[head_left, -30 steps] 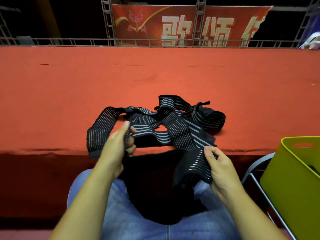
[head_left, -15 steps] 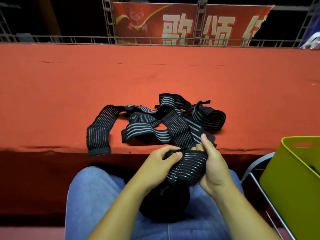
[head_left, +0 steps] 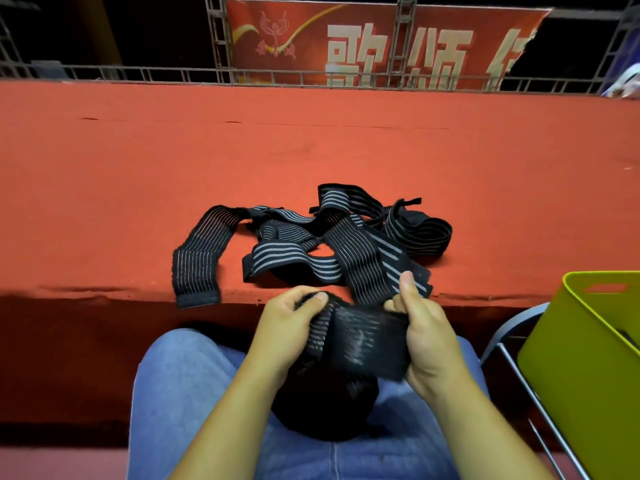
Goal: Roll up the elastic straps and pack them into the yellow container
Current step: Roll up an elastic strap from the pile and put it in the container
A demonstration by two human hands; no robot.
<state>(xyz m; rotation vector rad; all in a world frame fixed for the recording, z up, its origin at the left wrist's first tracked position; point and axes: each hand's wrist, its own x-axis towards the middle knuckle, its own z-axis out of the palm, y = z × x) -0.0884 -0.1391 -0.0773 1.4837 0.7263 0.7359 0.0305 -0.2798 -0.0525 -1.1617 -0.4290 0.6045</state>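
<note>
While more straps (head_left: 311, 237) lie tangled on the red table (head_left: 138, 185), both hands, left (head_left: 287, 327) and right (head_left: 427, 337), pinch one strap (head_left: 363, 337) over the lap, beside the yellow bin (head_left: 585, 358).

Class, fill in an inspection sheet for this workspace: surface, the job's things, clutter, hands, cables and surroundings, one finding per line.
Surface: red cloth-covered table, with its front edge near the person's knees.
Job's things: a pile of elastic straps lies tangled and unrolled on the table. One held strap is spread between both hands above the lap. The yellow container stands at the right, on what looks like a metal chair.
Clutter: a dark bundle on the lap, too dark to identify.
Hands: left hand and right hand both grip the held strap.
Cables: nothing seen.
Surroundings: red banner and metal railing behind the table.
</note>
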